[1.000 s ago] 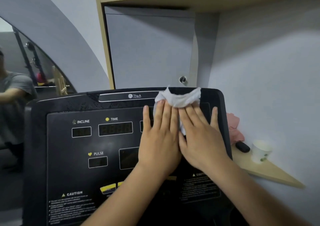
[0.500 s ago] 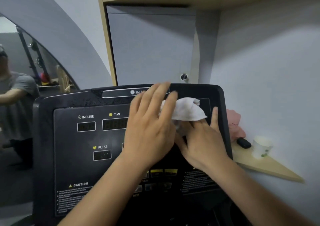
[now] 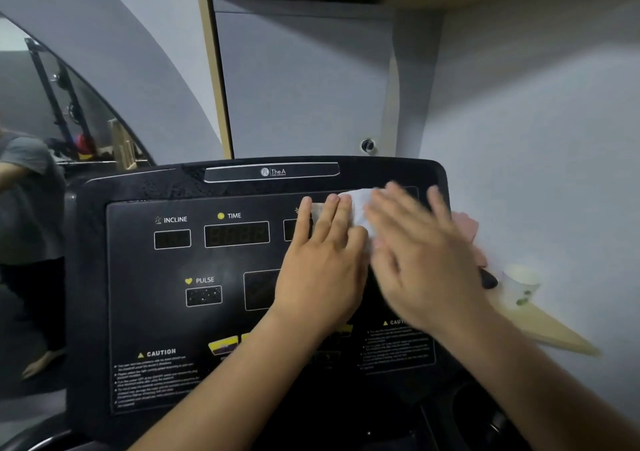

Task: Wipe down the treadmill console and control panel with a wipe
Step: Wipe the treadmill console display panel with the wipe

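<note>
Black treadmill console [image 3: 138, 277], labels INCLINE, TIME, PULSE and CAUTION readable, displays dark. White wipe [image 3: 358, 208] lies crumpled on the upper right of the control panel [image 3: 228, 312], just under the top edge.

Left hand [image 3: 322, 260] lies flat on the panel, fingers [image 3: 332, 215] straight and close together, tips pressing on the wipe's left part. Right hand [image 3: 422, 253] is motion-blurred and over the wipe's right part, fingers [image 3: 398, 201] straight and slightly apart. Cannot tell if it touches the wipe.

Right of the console is a wooden corner shelf [image 3: 547, 333] carrying a white paper cup [image 3: 519, 282], a small black object [image 3: 488, 279] and a pink cloth [image 3: 467, 229], the last two partly hidden behind the right hand. Behind the console is a grey cabinet door with a round knob [image 3: 367, 146]. Mirror [image 3: 69, 121] at far left.
</note>
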Demonstrator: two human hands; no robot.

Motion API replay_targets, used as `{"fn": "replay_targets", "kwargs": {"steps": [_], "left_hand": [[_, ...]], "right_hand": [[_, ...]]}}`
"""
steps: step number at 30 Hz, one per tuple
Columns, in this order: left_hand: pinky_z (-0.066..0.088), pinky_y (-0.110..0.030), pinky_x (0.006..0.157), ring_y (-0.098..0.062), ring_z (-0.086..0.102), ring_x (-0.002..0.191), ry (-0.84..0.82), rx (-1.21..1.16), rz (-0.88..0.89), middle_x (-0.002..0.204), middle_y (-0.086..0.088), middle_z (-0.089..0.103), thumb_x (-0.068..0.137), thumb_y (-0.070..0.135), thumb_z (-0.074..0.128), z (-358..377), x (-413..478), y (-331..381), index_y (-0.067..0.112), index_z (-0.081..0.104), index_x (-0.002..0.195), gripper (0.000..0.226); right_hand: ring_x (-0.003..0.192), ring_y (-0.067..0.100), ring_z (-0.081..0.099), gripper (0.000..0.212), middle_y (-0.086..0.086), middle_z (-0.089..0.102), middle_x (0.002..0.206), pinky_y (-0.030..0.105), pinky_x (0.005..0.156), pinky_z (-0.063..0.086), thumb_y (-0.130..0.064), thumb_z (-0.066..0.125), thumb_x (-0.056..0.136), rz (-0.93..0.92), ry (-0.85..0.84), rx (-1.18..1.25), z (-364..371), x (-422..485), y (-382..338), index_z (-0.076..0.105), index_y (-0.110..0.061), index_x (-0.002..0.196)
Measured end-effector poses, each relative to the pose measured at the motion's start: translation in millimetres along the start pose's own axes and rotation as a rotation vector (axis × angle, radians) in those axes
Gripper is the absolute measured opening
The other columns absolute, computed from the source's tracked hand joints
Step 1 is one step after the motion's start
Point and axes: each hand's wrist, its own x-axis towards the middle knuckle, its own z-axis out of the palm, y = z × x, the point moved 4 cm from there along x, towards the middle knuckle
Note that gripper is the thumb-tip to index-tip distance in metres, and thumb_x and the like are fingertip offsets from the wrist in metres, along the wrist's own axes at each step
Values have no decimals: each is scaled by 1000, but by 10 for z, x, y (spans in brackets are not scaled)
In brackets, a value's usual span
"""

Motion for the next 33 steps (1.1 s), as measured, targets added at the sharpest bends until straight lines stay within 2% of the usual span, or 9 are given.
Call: {"fn": "replay_targets", "kwargs": {"steps": [2, 5, 8, 12, 15, 20, 23, 29, 33], "left_hand": [[15, -62, 117, -35, 24, 147, 7, 43, 24, 154, -21, 36, 95, 28, 33, 26, -114, 48, 4, 52, 137, 52], [16, -56, 116, -31, 26, 147, -29, 26, 22, 152, -18, 40, 96, 35, 38, 71, -319, 70, 2, 47, 142, 58], [19, -54, 118, -32, 33, 144, -21, -37, -17, 151, -18, 44, 96, 36, 38, 87, -197, -30, 11, 47, 135, 47], [14, -56, 120, -37, 25, 147, 22, -76, -42, 156, -18, 35, 100, 31, 38, 34, 85, -143, 17, 49, 127, 32], [11, -56, 120, -37, 20, 148, 2, -76, -34, 157, -18, 31, 101, 34, 34, 99, -99, -71, 16, 39, 142, 45], [7, -58, 119, -27, 23, 149, 3, 17, -38, 158, -10, 33, 102, 36, 26, 97, -154, -184, 12, 38, 150, 55], [7, -57, 120, -25, 25, 148, 24, 19, -67, 157, -10, 35, 102, 32, 25, 34, -22, -224, 9, 37, 150, 55], [13, -57, 117, -25, 30, 146, -18, 19, -58, 154, -12, 38, 102, 42, 28, 43, -350, -204, 7, 44, 146, 59], [10, -59, 118, -22, 29, 147, 7, 25, -113, 155, -10, 38, 103, 39, 25, -42, -114, -311, 8, 42, 148, 57]], "right_hand": [[144, 17, 31, 56, 6, 41, 152, 59, 114, 23, -29, 29, 92, -4, -198, -97, 239, -134, -46, 48, -9, 141], [147, 20, 21, 60, 8, 30, 158, 59, 114, 23, -33, 25, 95, 39, -312, -142, 433, -385, 54, 35, -9, 148], [148, 20, 18, 60, 9, 26, 159, 64, 114, 19, -32, 26, 95, 53, -306, -150, 459, -334, 18, 32, -9, 149], [149, 18, 13, 61, 8, 22, 160, 66, 114, 12, -30, 23, 93, 88, -296, -170, 436, 31, 32, 29, -9, 150], [149, 19, 12, 62, 8, 22, 160, 65, 114, 13, -29, 25, 93, 81, -280, -153, 477, -176, -31, 28, -9, 151], [149, 17, 14, 58, 6, 24, 160, 67, 113, 14, -33, 21, 98, 62, -291, -153, 504, -167, -50, 29, -11, 151], [149, 18, 15, 58, 7, 25, 159, 66, 114, 13, -33, 20, 98, 96, -265, -138, 507, 97, -82, 29, -9, 150], [148, 18, 17, 58, 6, 26, 159, 65, 112, 21, -33, 26, 96, 53, -285, -86, 533, -343, -217, 29, -11, 150], [148, 16, 14, 59, 4, 26, 159, 65, 114, 13, -34, 17, 97, 69, -287, -101, 517, 33, -220, 29, -10, 150]]}}
